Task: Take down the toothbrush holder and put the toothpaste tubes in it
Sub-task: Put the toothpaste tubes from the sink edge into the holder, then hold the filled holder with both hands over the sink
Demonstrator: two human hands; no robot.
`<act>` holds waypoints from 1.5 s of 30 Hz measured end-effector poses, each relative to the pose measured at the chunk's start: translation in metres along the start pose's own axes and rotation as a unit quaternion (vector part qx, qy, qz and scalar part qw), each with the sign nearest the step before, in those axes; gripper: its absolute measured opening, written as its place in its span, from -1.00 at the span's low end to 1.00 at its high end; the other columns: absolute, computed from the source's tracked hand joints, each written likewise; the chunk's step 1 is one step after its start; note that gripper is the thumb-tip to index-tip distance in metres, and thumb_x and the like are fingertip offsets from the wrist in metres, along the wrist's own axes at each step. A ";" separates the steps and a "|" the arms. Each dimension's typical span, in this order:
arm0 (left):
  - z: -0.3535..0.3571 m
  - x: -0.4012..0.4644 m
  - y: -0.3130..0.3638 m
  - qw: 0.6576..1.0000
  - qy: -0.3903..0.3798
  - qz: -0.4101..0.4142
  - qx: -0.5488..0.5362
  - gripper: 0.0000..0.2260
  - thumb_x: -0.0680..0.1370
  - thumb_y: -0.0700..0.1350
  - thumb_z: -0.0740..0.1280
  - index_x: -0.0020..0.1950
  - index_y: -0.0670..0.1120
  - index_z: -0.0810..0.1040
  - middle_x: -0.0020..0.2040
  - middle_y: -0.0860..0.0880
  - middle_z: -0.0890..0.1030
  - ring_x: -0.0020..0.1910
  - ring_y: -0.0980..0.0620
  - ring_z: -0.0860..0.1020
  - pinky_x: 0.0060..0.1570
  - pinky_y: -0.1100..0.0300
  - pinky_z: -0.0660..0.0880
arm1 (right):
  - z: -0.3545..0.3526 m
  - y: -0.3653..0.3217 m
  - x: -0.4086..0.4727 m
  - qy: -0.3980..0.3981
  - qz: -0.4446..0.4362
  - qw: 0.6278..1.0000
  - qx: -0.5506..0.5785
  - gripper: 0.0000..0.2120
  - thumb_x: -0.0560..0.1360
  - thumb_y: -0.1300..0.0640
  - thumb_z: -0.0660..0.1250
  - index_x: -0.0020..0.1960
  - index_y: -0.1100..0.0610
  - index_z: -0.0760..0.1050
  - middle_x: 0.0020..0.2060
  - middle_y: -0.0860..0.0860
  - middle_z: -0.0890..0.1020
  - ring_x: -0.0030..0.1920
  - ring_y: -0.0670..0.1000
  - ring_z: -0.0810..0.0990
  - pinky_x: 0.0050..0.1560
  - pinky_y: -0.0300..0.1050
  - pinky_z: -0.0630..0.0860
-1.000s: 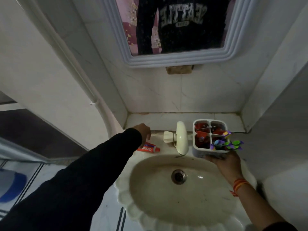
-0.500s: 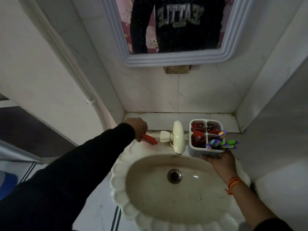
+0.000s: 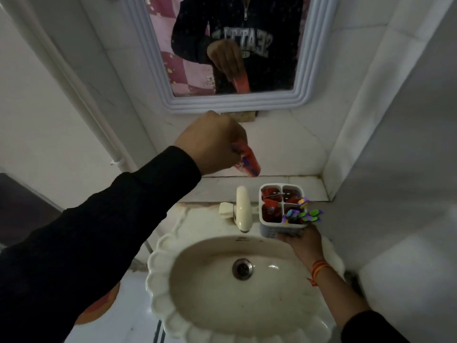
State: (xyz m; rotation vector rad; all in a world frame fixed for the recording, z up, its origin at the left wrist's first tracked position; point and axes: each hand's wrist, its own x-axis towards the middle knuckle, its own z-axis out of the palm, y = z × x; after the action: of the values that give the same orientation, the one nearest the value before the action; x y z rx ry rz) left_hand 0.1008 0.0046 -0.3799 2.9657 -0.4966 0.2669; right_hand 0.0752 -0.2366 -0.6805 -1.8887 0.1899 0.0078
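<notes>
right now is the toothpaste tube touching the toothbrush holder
Apart. The head view shows the toothpaste tube raised in the left hand, with bare wall and ledge between it and the toothbrush holder below.

Red toothpaste tube (image 3: 248, 162) aloft, tilted; white holder (image 3: 282, 206) upright (four compartments).

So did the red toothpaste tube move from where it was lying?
Yes. The toothpaste tube is up off the sink rim, held in the left hand above the tap.
</notes>
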 end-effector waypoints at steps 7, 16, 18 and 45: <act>0.051 0.012 0.055 0.994 -0.104 0.011 -0.036 -0.78 0.49 -0.04 0.47 0.11 -0.04 0.73 -0.09 -0.04 0.72 -0.14 0.01 0.67 -0.14 0.13 0.63 | 0.000 0.000 0.001 -0.012 0.004 1.000 -0.002 -0.47 0.21 0.32 0.65 0.15 0.16 0.62 -0.02 0.01 0.68 0.12 0.05 0.64 0.07 -0.18 0.55; 0.114 0.015 0.087 0.980 -0.200 -0.018 0.009 -0.89 0.56 -0.19 0.34 0.06 -0.16 0.60 -0.12 -0.12 0.52 -0.22 -0.11 0.52 -0.24 0.10 0.46 | 0.000 -0.001 -0.002 -0.003 -0.003 1.000 0.003 -0.43 0.18 0.22 0.65 0.15 0.06 0.59 0.01 -0.01 0.68 0.12 -0.01 0.64 0.09 -0.13 0.52; 0.119 0.018 0.090 0.978 -0.206 -0.031 0.001 -0.88 0.55 -0.19 0.36 0.07 -0.15 0.60 -0.05 -0.14 0.59 -0.19 -0.13 0.56 -0.23 0.10 0.46 | -0.001 0.000 -0.002 0.009 -0.002 1.000 0.012 -0.38 0.11 0.15 0.63 0.13 -0.07 0.53 0.05 0.02 0.69 0.11 0.01 0.65 0.12 -0.03 0.58; 0.174 -0.065 0.117 0.943 -0.184 -0.231 -0.154 -0.87 0.61 -0.21 0.27 0.10 -0.16 0.59 0.01 -0.13 0.62 0.00 -0.06 0.61 -0.10 0.24 0.46 | -0.001 0.010 0.003 -0.009 0.000 1.000 0.015 -0.37 0.18 0.20 0.67 0.19 0.05 0.54 0.02 -0.04 0.70 0.08 -0.01 0.67 0.07 -0.09 0.62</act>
State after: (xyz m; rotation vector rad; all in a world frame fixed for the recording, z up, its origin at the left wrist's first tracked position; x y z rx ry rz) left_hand 0.0282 -0.1113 -0.5514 2.7099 0.1320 -0.3825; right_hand 0.0769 -0.2408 -0.6896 -1.8577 0.1765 0.0228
